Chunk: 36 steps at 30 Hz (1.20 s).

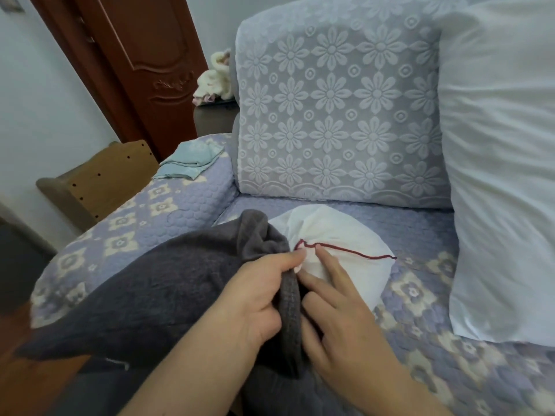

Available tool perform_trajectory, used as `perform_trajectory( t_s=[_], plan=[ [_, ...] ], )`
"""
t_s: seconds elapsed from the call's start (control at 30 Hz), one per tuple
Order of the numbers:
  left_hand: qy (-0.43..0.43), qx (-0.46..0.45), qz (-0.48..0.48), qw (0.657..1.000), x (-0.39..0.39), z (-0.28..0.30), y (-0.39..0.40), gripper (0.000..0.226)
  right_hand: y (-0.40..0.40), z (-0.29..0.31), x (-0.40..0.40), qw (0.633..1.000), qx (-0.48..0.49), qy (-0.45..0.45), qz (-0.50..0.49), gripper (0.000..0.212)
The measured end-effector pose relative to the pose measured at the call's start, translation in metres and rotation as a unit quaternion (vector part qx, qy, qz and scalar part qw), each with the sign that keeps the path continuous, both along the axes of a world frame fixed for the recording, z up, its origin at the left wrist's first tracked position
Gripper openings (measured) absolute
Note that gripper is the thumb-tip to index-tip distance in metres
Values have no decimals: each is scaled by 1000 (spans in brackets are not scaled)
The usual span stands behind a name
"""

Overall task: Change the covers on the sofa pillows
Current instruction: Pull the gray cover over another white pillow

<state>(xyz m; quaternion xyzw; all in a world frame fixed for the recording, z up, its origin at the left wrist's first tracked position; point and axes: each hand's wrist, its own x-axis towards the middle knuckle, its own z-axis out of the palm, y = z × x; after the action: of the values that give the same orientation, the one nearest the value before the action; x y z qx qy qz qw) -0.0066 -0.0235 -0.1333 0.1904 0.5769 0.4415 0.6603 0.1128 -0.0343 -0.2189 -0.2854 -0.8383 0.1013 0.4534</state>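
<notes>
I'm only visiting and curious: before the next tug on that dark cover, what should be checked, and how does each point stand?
1. Left hand grips the edge of the grey cover: ok.
2. Right hand lies on the white pillow with fingers straight: ok.
3. Pillow free of the cover: not ok, only one end sticks out.
4. Red seam intact: ok on the stretch that shows.
5. Zip or fastening fully open: cannot tell.
6. Room on the sofa seat ahead: ok.
</notes>
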Motion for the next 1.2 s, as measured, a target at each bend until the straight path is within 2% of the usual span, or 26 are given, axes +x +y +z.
perform_trajectory(
  t_s=[0.07,0.13,0.2,0.23,0.27,0.37,0.47,0.7,0.8,0.83,0.97,1.07,1.2],
  plan=[
    [-65,0,28,998,-1,-7,-3,23,-4,2,13,998,-43,50,9,24],
    [-118,21,44,992,-4,-11,-5,33,-6,6,21,980,-135,147,-10,30],
    [-144,54,52,987,-6,-15,-11,42,2,5,26,956,-178,227,-51,19],
    [-156,69,53,984,-7,-18,-13,41,8,5,28,954,-177,231,-76,11],
    [-167,79,52,981,-8,-20,-15,40,14,5,30,959,-164,207,-104,15],
    [-177,98,42,978,-8,-26,-22,47,32,-1,33,977,-142,95,-131,46],
    [-189,116,38,974,-12,-26,-25,55,41,-1,33,983,-139,46,-112,51],
    [-138,124,-10,983,-9,-17,-30,45,41,7,44,970,-199,119,-77,41],
    [-105,124,-2,987,-6,-17,-28,34,38,7,44,962,-185,188,-75,12],
    [-93,124,13,988,-4,-16,-27,34,37,7,43,955,-186,218,-78,8],
    [-32,119,59,991,1,-15,-24,22,28,10,37,910,-212,345,-91,22],
    [6,126,61,990,7,-14,-26,19,29,8,29,921,-185,302,-164,31],
    [6,145,24,989,11,-10,-33,19,23,11,18,957,-131,209,-150,2]
  ],
)
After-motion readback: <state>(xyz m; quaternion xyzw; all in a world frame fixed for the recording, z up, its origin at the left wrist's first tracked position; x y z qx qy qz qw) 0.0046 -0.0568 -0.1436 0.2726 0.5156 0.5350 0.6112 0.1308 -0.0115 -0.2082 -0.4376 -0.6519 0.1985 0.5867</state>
